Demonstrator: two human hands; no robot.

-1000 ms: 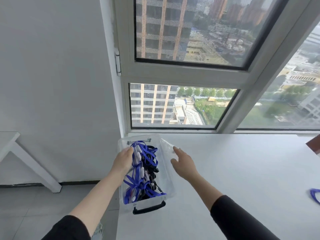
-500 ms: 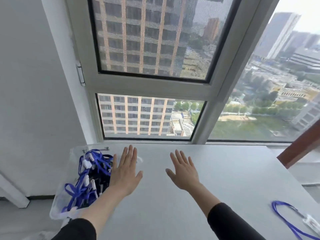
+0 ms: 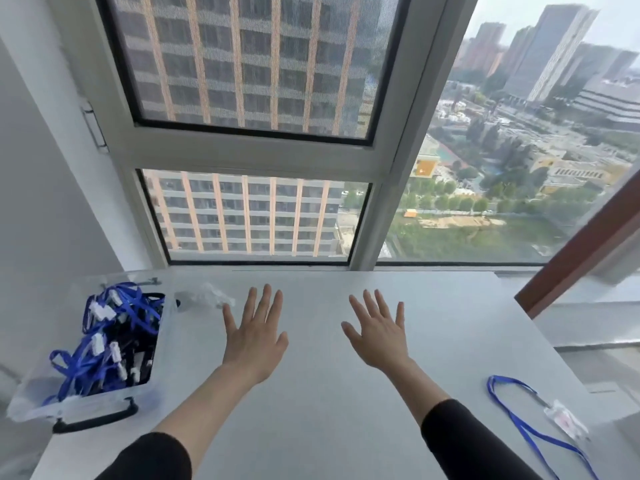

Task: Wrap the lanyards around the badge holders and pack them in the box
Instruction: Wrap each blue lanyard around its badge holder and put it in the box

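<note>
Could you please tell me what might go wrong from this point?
1. The clear box sits at the left edge of the table; a careless nudge could push it off.
2. The loose blue lanyard and its badge holder lie near the right edge and might slip off when pulled.
3. The lanyards piled in the box look tangled and may snag new ones.

Soft, overcast daylight comes straight in through the window [image 3: 256, 216] ahead and spreads evenly over the pale table [image 3: 329, 427], so there's hardly a shadow, only a faint darkening beneath the left hand [image 3: 254, 337] and right hand [image 3: 379, 341]. The wide lens bows the window frame and tilts the towers outside. The mesh on the upper pane turns that view grainy, the sky at top right is hazy and nearly washed out, and the clear box [image 3: 86, 402] at the table's left edge looks smeared and soft.
</note>
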